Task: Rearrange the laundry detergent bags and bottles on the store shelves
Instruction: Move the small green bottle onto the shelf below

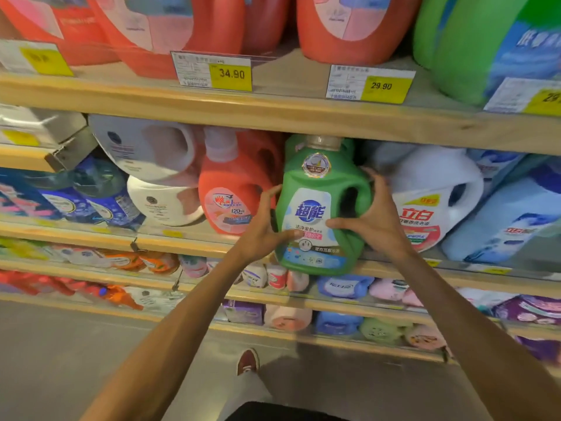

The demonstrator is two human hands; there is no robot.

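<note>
A green detergent bottle (321,205) with a clear cap stands upright at the front edge of the middle shelf (188,241). My left hand (267,226) holds its left side, thumb across the label and fingers behind it. My right hand (370,217) grips the handle side, thumb on the label and fingers curled over the handle. To the bottle's left stands an orange bottle (233,192); a white bottle (434,196) sits to its right.
The upper shelf (273,107) carries large orange and green bottles and yellow price tags. White and blue bottles lean at the middle shelf's left, pale blue bags at its right. Lower shelves hold small bags. My shoe (247,361) is on the grey floor.
</note>
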